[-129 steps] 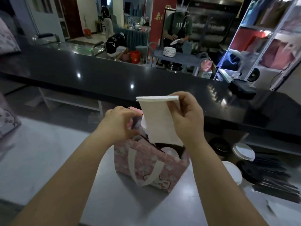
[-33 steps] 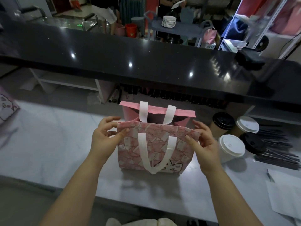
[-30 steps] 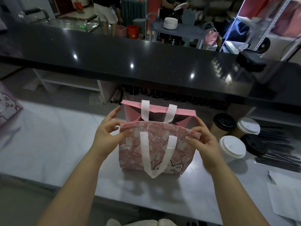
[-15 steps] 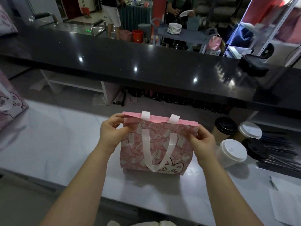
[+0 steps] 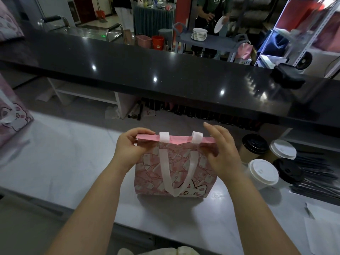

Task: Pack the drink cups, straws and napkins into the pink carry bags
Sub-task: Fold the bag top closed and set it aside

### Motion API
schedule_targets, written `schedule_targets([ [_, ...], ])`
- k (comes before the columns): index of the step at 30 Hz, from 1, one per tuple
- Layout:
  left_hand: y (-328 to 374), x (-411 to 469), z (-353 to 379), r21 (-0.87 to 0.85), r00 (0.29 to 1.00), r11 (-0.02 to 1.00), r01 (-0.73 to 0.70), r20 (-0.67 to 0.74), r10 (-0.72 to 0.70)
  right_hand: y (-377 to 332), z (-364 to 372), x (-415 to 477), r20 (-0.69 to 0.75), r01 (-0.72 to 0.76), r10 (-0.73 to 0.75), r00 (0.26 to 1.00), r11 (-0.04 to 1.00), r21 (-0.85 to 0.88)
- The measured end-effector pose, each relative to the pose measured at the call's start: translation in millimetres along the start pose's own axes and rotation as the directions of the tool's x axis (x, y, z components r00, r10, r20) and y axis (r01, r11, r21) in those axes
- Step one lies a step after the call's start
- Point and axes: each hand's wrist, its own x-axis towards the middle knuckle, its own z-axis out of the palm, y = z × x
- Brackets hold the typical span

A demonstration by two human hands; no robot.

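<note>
Pink carry bag (image 5: 174,168) between the hands, gaping a second ago, now closed; left hand (image 5: 128,148) pinches its top edge, right hand (image 5: 222,150) has opened. Likely packed.

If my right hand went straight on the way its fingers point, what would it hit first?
Your right hand points forward over the top edge of the pink carry bag. The way looks free past it; the black counter probably comes first, though depth is unclear.
</note>
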Motion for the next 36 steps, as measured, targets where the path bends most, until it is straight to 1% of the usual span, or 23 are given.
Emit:
schedule_targets([
  [2,1.8,-0.6,1.6,0.009,1.000,1.000,-0.009,-0.023,0.009,-10.2,-4.1,7.7,0.025,0.112,-0.109,0.994,0.973,-0.201],
  [5,2.1,-0.5,-0.1,0.008,0.999,1.000,0.002,-0.038,-0.002,-23.6,-8.9,18.4,0.193,0.211,-0.154,0.969,0.923,-0.322],
  [7,4.2,-1.3,0.7,0.011,0.999,1.000,0.001,-0.038,0.000,-30.3,-13.0,26.2,0.264,0.245,-0.161,0.951,0.913,-0.326],
  [9,4.7,-2.0,2.1,0.031,0.999,1.000,-0.004,-0.041,0.006,-32.8,-20.5,35.9,0.253,0.237,-0.170,0.952,0.935,-0.263],
  [11,3.2,-2.3,2.5,0.051,0.999,0.999,0.003,-0.052,0.000,-32.7,-29.1,46.4,0.226,0.183,-0.130,0.966,0.955,-0.232],
  [12,1.9,-2.3,2.0,0.060,0.998,0.998,0.008,-0.056,-0.005,-31.8,-32.1,51.3,0.218,0.129,-0.081,0.973,0.968,-0.217],
  [14,-0.6,-2.5,1.0,0.079,0.998,0.997,0.012,-0.062,-0.008,-28.2,-36.8,58.9,0.222,-0.012,0.049,0.974,0.987,-0.162],
  [15,-1.3,-2.8,0.6,0.081,0.998,0.997,0.015,-0.067,-0.010,-26.9,-39.9,62.5,0.244,-0.105,0.128,0.961,0.989,-0.104],
  [16,-1.6,-3.0,0.5,0.076,0.997,0.997,0.018,-0.070,-0.012,-25.2,-43.2,65.7,0.286,-0.212,0.204,0.936,0.977,-0.002],
  [17,-1.4,-3.5,0.6,0.070,0.998,0.997,0.012,-0.068,-0.008,-22.9,-45.0,68.3,0.346,-0.317,0.254,0.903,0.938,0.140],
  [18,-1.0,-4.1,1.0,0.064,0.998,0.998,-0.001,-0.063,0.005,-20.5,-46.2,70.3,0.397,-0.390,0.265,0.879,0.878,0.277],
  [20,0.3,-5.1,1.8,0.059,0.998,0.998,-0.022,-0.058,0.025,-15.6,-46.6,74.4,0.436,-0.462,0.254,0.863,0.745,0.481],
  [21,0.8,-5.6,2.2,0.064,0.998,0.998,-0.028,-0.058,0.031,-14.5,-45.9,76.0,0.448,-0.485,0.255,0.857,0.691,0.536],
  [23,1.2,-6.8,3.3,0.074,0.998,0.997,-0.036,-0.057,0.040,-10.3,-43.4,74.9,0.470,-0.517,0.274,0.839,0.670,0.532],
  [25,1.2,-7.6,3.9,0.074,0.997,0.997,-0.037,-0.059,0.041,-2.5,-39.7,69.0,0.479,-0.526,0.289,0.829,0.694,0.491],
  [26,1.1,-8.0,4.0,0.077,0.997,0.996,-0.037,-0.059,0.042,0.6,-39.1,64.0,0.454,-0.507,0.289,0.843,0.708,0.492],
  [28,0.5,-8.3,3.5,0.089,0.997,0.995,-0.040,-0.062,0.046,4.1,-38.6,48.7,0.325,-0.419,0.276,0.905,0.714,0.562],
  [30,-0.8,-8.5,3.3,0.100,0.996,0.994,-0.038,-0.072,0.045,13.2,-36.5,26.7,0.220,-0.354,0.281,0.934,0.657,0.666],
  [31,-1.7,-8.9,3.5,0.103,0.996,0.994,-0.035,-0.081,0.043,18.7,-34.4,15.2,0.228,-0.360,0.284,0.931,0.617,0.700],
  [33,-3.3,-9.6,4.7,0.101,0.994,0.995,-0.023,-0.103,0.033,27.9,-28.4,-3.0,0.369,-0.455,0.267,0.891,0.549,0.702],
  [34,-3.9,-9.7,5.4,0.095,0.993,0.995,-0.014,-0.112,0.025,30.3,-24.8,-8.4,0.449,-0.515,0.262,0.854,0.545,0.662],
  [35,-4.4,-9.8,5.7,0.088,0.993,0.996,-0.007,-0.119,0.017,31.5,-20.7,-11.5,0.497,-0.558,0.277,0.823,0.563,0.610],
  [36,-4.5,-9.9,5.6,0.081,0.992,0.997,0.001,-0.123,0.009,31.2,-16.0,-12.7,0.502,-0.584,0.318,0.805,0.580,0.568],
])
